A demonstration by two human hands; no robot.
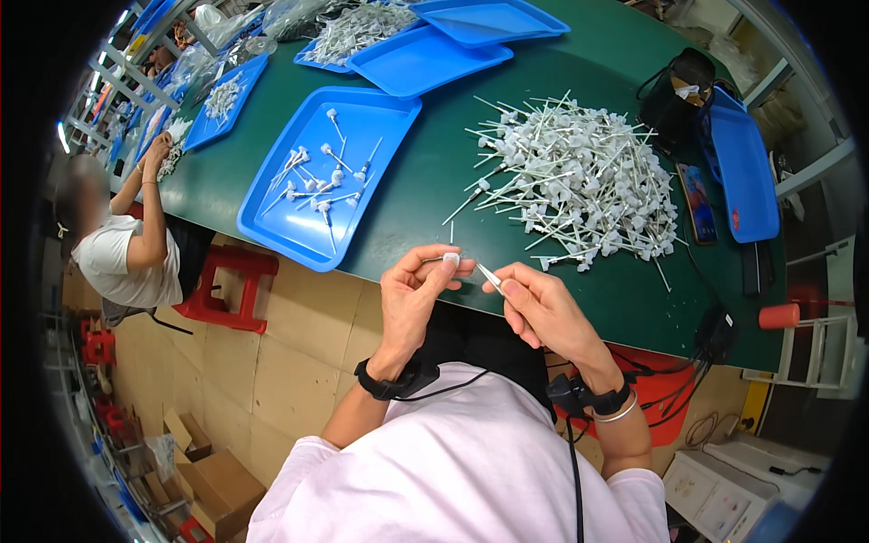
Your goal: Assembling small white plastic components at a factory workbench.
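Observation:
My left hand (412, 294) pinches a small white plastic cap piece (450, 260) between thumb and fingertips at the near edge of the green table (434, 163). My right hand (541, 308) holds thin metal tweezers (490, 276), their tip pointing at the white piece a short gap away. Just beyond my hands lies a big heap of white capped sticks (579, 176). To the left a blue tray (321, 172) holds several finished sticks spread out.
More blue trays (425, 59) lie at the back, and one (744, 167) stands at the right next to a phone (697, 204) and a black bag (679, 90). A seated person (122, 244) works at the left by a red stool (226, 285). Cardboard boxes (213, 484) sit on the floor.

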